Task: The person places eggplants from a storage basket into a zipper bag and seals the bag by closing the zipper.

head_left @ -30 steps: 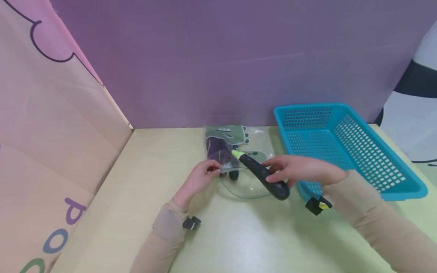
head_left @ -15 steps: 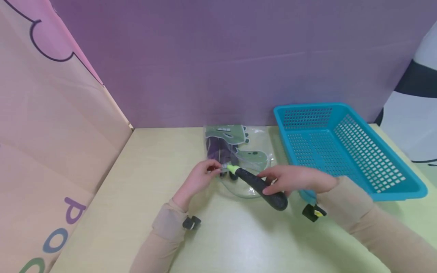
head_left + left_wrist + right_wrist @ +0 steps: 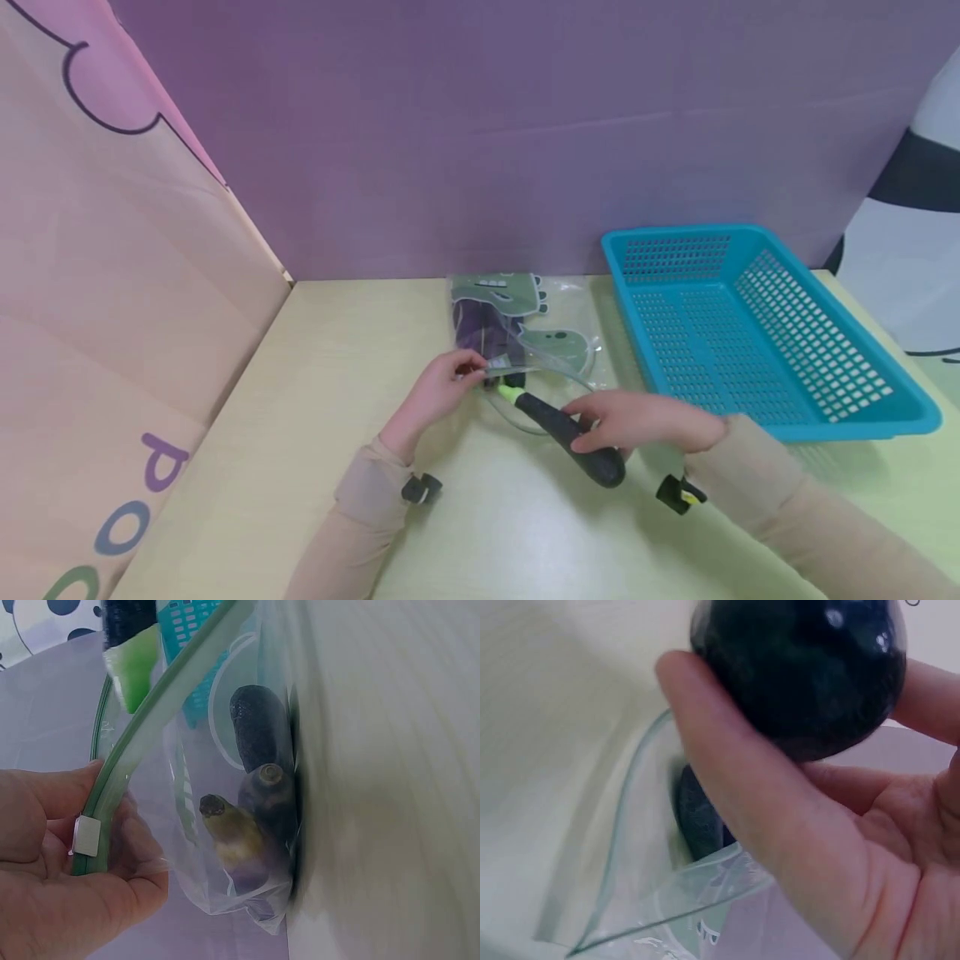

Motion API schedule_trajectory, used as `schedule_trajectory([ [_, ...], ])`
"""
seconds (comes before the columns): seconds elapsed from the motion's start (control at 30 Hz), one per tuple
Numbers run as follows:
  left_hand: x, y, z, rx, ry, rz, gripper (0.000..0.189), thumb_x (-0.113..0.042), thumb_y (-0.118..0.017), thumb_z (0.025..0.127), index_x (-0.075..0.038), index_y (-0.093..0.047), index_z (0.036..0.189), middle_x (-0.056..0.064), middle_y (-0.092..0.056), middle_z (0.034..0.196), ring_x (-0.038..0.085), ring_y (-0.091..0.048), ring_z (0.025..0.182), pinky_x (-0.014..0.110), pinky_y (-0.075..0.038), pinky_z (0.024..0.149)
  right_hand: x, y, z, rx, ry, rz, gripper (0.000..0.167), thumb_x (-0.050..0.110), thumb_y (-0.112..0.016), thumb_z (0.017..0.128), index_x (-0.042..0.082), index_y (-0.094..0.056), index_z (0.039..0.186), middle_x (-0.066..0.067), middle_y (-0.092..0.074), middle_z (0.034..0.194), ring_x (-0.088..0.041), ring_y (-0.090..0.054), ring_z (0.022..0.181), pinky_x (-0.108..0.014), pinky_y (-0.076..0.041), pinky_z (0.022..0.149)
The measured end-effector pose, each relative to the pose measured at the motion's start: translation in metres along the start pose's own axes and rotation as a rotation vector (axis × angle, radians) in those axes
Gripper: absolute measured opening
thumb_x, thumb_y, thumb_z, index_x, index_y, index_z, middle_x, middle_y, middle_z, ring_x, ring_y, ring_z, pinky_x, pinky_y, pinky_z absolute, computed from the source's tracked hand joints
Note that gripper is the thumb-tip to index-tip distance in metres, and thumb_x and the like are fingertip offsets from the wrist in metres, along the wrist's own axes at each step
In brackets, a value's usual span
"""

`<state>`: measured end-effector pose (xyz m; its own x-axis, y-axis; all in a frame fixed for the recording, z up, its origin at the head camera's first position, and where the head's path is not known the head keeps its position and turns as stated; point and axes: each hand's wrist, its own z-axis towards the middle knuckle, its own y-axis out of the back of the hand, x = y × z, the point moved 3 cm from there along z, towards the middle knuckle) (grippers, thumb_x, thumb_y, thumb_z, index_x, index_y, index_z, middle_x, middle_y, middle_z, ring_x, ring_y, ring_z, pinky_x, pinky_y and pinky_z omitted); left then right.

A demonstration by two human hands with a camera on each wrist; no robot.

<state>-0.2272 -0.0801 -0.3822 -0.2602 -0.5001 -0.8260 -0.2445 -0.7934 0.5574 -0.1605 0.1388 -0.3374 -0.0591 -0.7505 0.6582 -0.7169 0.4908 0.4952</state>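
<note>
My left hand (image 3: 442,392) pinches the zip edge of a clear zip bag (image 3: 566,304) printed with green dinosaurs. In the left wrist view a white slider (image 3: 87,835) sits on the green zip at my fingers, and the bag's mouth gapes. Inside lie a long black vegetable (image 3: 259,724) and a purple one with a yellowish stem end (image 3: 236,847); a further dark one lies between them. My right hand (image 3: 645,421) grips a dark eggplant (image 3: 566,429) by its thick end. Its lime-green tip points left, at the bag's mouth.
A blue perforated basket (image 3: 712,308) stands on the right of the pale table (image 3: 337,375), close to the bag. A purple backdrop (image 3: 450,150) rises behind the table, and a pink printed panel (image 3: 112,275) borders the left side.
My right hand has moved down and slightly left with the eggplant, bringing its green tip from over the bag to its near opening. My left hand keeps its place at the zip edge.
</note>
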Motion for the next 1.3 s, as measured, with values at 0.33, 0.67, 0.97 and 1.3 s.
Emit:
schedule_trajectory([
  [0.33, 0.0, 0.0, -0.001, 0.009, -0.024, -0.002, 0.01, -0.001, -0.06, 0.088, -0.001, -0.066, 0.096, 0.011, -0.067, 0.095, 0.026, -0.062, 0.094, 0.038, -0.052, 0.087, -0.011, -0.007, 0.008, -0.026, 0.018, 0.101, 0.052, 0.012, -0.06, 0.089, -0.006, -0.041, 0.135, -0.016, -0.062, 0.107, -0.019, -0.066, 0.079, -0.034, -0.058, 0.062],
  [0.67, 0.001, -0.001, -0.001, 0.019, -0.017, -0.013, 0.01, -0.001, -0.06, 0.088, -0.002, -0.066, 0.096, 0.01, -0.066, 0.094, 0.023, -0.061, 0.091, 0.035, -0.052, 0.083, -0.027, -0.011, 0.022, -0.098, 0.077, 0.186, 0.055, 0.019, -0.059, 0.092, -0.008, -0.04, 0.136, -0.021, -0.061, 0.115, -0.02, -0.064, 0.09, -0.036, -0.057, 0.067],
  [0.97, -0.002, 0.0, -0.002, 0.018, -0.006, -0.009, 0.01, -0.001, -0.06, 0.088, -0.001, -0.065, 0.097, 0.01, -0.066, 0.095, 0.024, -0.061, 0.092, 0.036, -0.052, 0.083, -0.037, -0.017, 0.037, -0.131, 0.105, 0.4, 0.057, 0.018, -0.055, 0.094, -0.013, -0.033, 0.137, -0.03, -0.052, 0.125, -0.024, -0.062, 0.098, -0.039, -0.058, 0.073],
  [1.3, -0.002, 0.001, -0.003, 0.016, 0.005, -0.01, 0.01, -0.001, -0.06, 0.088, -0.002, -0.066, 0.096, 0.01, -0.066, 0.095, 0.024, -0.061, 0.093, 0.035, -0.052, 0.084, -0.043, -0.024, 0.056, -0.169, 0.11, 0.673, 0.058, 0.013, -0.046, 0.098, -0.017, -0.02, 0.139, -0.038, -0.038, 0.134, -0.032, -0.058, 0.111, -0.044, -0.054, 0.088],
])
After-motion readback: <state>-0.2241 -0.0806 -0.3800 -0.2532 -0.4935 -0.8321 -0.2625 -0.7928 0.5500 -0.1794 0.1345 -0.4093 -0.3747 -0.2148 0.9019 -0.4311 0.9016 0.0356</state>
